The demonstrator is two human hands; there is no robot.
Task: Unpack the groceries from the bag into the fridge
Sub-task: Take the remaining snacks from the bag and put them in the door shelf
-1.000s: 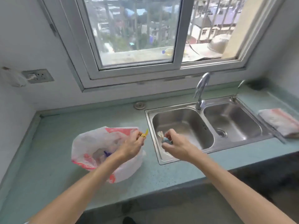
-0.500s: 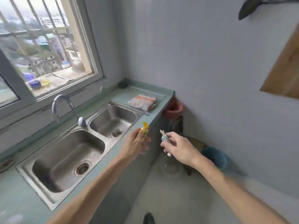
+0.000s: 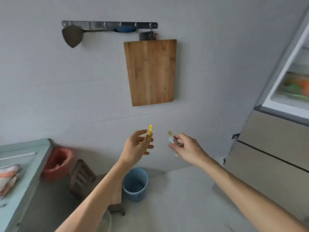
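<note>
My left hand [image 3: 136, 145] holds a small yellow wrapped candy [image 3: 149, 135] upright between thumb and fingers, in mid-air before the grey wall. My right hand [image 3: 185, 148], a little to its right, pinches a small blue-and-white wrapped candy [image 3: 171, 140]. The fridge [image 3: 274, 141] stands at the right edge. Its upper compartment [image 3: 294, 91] is open and shows blurred green and orange produce on a shelf. Below it are beige drawer fronts. The grocery bag is out of view.
A wooden cutting board [image 3: 150, 72] and a spatula [image 3: 72, 36] hang from a wall rail. On the floor are a blue bucket [image 3: 135, 184], a red bin [image 3: 57, 163] and a dark wooden rack [image 3: 82, 178]. The counter's end [image 3: 25, 166] with a folded cloth [image 3: 8, 178] is at left.
The view has swung right, from the bag and sink to the wall and fridge. Both hands keep their candies and have travelled with the turn, away from the counter.
</note>
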